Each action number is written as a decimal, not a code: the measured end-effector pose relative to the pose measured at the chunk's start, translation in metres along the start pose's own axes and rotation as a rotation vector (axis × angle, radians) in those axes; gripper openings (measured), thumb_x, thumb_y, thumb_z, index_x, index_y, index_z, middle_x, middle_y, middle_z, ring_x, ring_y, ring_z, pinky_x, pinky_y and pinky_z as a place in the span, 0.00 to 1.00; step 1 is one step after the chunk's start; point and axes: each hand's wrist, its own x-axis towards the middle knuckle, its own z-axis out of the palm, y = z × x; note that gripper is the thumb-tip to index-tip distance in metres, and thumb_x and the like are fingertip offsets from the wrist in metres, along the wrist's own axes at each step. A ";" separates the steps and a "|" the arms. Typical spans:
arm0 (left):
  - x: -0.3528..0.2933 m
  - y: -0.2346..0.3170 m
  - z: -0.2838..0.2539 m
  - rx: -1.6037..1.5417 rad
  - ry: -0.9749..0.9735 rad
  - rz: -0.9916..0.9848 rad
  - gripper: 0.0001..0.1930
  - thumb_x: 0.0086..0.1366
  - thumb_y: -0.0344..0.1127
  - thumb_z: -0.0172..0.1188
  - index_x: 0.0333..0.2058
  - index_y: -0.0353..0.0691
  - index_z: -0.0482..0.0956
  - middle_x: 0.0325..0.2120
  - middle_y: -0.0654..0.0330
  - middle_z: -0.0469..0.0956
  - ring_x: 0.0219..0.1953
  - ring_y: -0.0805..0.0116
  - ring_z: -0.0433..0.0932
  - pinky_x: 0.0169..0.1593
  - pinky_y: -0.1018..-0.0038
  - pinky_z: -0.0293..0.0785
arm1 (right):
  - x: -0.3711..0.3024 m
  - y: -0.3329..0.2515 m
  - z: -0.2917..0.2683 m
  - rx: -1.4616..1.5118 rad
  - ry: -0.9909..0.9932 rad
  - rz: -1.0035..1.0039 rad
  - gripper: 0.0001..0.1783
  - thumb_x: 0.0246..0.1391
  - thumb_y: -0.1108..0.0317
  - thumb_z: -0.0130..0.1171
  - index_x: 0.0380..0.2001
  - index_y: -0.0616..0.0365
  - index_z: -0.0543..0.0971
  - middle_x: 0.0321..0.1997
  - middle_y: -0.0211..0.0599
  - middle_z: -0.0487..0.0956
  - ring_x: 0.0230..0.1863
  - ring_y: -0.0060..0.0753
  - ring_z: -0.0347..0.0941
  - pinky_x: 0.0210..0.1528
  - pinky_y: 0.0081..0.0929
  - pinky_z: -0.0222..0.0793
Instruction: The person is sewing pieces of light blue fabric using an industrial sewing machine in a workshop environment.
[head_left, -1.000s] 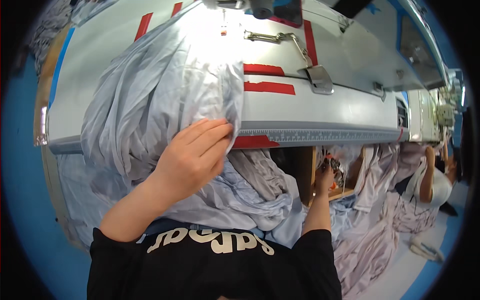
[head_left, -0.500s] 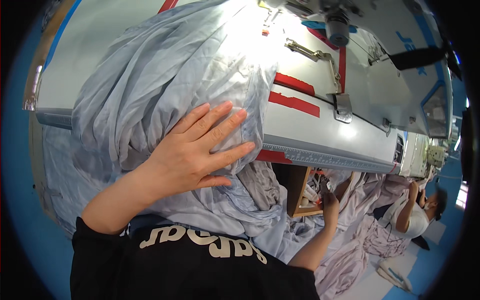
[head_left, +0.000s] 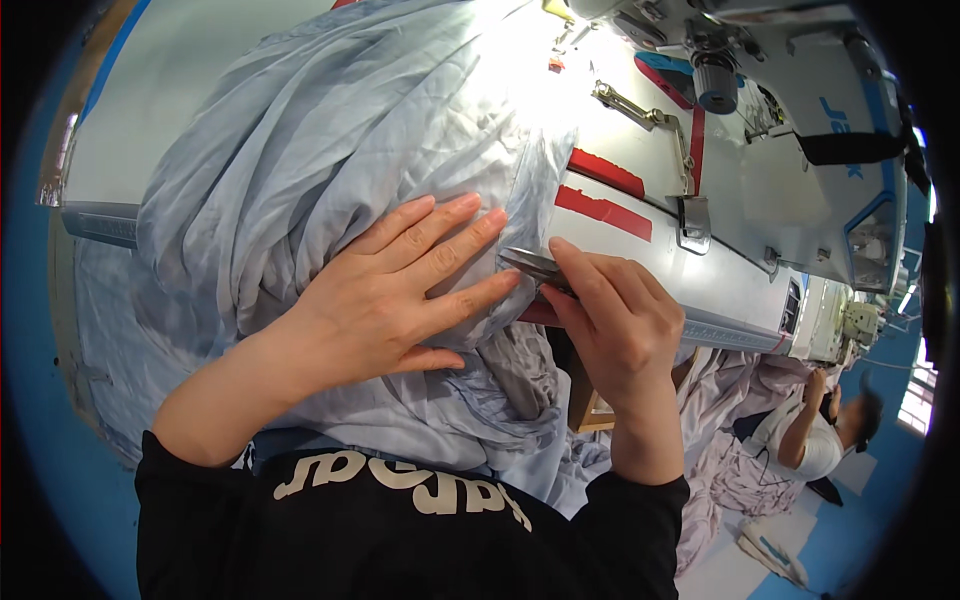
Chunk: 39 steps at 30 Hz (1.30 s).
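Observation:
Light blue-grey fabric (head_left: 300, 150) lies in a thick, folded heap over the sewing table and hangs down in front of me. My left hand (head_left: 385, 300) rests flat on the heap with its fingers spread, close to the right edge of the cloth. Metal thread snips (head_left: 535, 266) are pinched in my right hand (head_left: 622, 325). Their blades point left, at the cloth edge beside my left fingertips; whether they touch the fabric, I cannot tell.
A white sewing machine (head_left: 850, 110) stands at the upper right, with a metal guide arm (head_left: 645, 115) on the table. Red tape strips (head_left: 605, 212) mark the surface. Below the edge is a wooden drawer (head_left: 583, 400). A co-worker (head_left: 805, 430) sits at the far right among pinkish cloth.
My right hand has come up from the drawer to the cloth edge, carrying the snips. My left hand stays spread on the fabric. The view has shifted slightly.

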 end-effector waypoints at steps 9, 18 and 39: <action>-0.001 -0.004 0.003 -0.020 0.011 0.008 0.40 0.41 0.57 0.68 0.57 0.57 0.73 0.66 0.52 0.60 0.67 0.52 0.58 0.68 0.56 0.54 | 0.002 0.000 -0.004 -0.080 -0.050 -0.056 0.24 0.36 0.76 0.71 0.43 0.57 0.83 0.32 0.32 0.81 0.27 0.31 0.76 0.28 0.26 0.71; -0.001 -0.004 0.002 -0.041 0.005 0.007 0.39 0.41 0.57 0.68 0.56 0.57 0.74 0.66 0.52 0.60 0.67 0.52 0.58 0.67 0.55 0.54 | 0.003 0.003 -0.006 -0.075 -0.069 -0.084 0.24 0.36 0.77 0.71 0.43 0.58 0.83 0.32 0.33 0.81 0.27 0.31 0.76 0.28 0.25 0.72; -0.001 -0.004 0.002 -0.036 0.010 0.001 0.39 0.39 0.56 0.68 0.55 0.58 0.75 0.66 0.53 0.61 0.68 0.53 0.58 0.68 0.56 0.54 | 0.007 -0.001 -0.007 -0.067 -0.083 -0.051 0.22 0.36 0.78 0.70 0.41 0.58 0.83 0.31 0.33 0.81 0.26 0.32 0.76 0.27 0.25 0.71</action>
